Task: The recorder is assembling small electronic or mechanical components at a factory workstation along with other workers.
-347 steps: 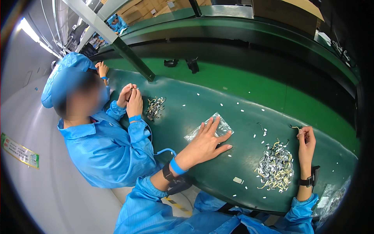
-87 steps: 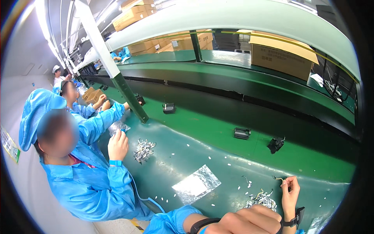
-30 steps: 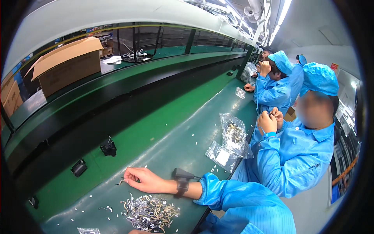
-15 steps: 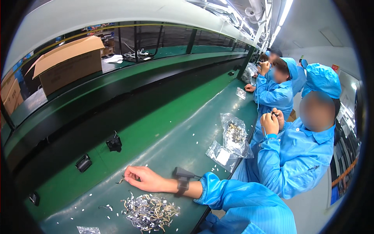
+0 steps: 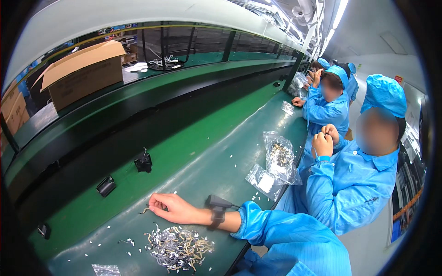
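My right hand [image 5: 172, 209] rests low over the green bench, its forearm reaching in from the lower right in a blue sleeve. Thumb and fingers are pinched together on a short tan-and-dark wire [image 5: 144, 210], whose end sticks out past the fingertips. Just on the near side of the hand lies a heap of short wires [image 5: 179, 248], tan, grey and dark, with small white connectors among them. A dark device is strapped on my wrist [image 5: 217, 212], with a cable running from it. My left hand is out of view.
Small white bits are scattered over the bench [image 5: 216, 184]. A clear bag [image 5: 106, 270] lies at the near edge, and a bag of similar pieces [image 5: 281, 156] farther right. Black blocks [image 5: 106, 186] stand on the green strip. Co-workers in blue [image 5: 352, 184] sit along the right.
My right hand keeps its pinch on the wire with little movement. The view has shifted slightly. A co-worker farther along has raised a hand towards the head.
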Available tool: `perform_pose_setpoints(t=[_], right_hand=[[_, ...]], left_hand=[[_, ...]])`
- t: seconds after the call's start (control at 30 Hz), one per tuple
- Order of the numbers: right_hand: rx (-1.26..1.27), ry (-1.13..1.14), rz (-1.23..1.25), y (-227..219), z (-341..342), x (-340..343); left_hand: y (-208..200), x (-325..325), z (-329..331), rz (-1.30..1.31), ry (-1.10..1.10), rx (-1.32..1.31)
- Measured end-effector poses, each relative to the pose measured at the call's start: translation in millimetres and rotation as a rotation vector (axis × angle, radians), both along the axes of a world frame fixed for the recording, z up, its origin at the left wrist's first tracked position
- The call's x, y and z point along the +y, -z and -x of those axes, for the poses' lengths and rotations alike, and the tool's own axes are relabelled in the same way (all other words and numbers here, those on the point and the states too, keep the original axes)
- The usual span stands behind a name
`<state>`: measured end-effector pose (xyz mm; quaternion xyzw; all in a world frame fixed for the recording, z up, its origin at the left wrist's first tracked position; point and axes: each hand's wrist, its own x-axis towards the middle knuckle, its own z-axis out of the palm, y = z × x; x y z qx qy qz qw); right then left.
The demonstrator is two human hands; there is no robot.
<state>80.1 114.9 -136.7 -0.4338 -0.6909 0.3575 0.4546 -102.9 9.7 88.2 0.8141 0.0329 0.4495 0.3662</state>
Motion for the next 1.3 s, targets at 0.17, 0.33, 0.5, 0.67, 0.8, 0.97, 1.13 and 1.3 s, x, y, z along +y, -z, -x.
perform_pose_setpoints(t=[0.17,0.33,0.5,0.67,0.8,0.97,1.13,1.3], right_hand=[[-0.063,-0.026,-0.004,-6,1,7],[-0.185,0.039,0.065,-8,-5,9],[-0.124,0.143,0.086,4,-5,5],[0.085,0.132,0.1,14,1,5],[0.017,0.116,0.123,5,9,4],[0.072,0.098,0.112,5,-13,11],[0.121,0.039,0.051,8,-5,14],[0.099,0.03,0.106,-7,-3,6]], left_hand=[[-10,12,15,-0.14,-0.215,0.093],[21,38,51,0.146,-0.397,-0.412],[2,-12,47,-0.214,-0.184,-1.007],[3,-56,59,-0.481,-0.364,-0.959],[7,-62,53,-0.517,-0.48,-0.972],[12,-37,34,-0.501,-0.404,-1.057],[7,-16,9,-0.367,-0.386,-1.102],[16,-15,4,-0.266,-0.344,-1.02]])
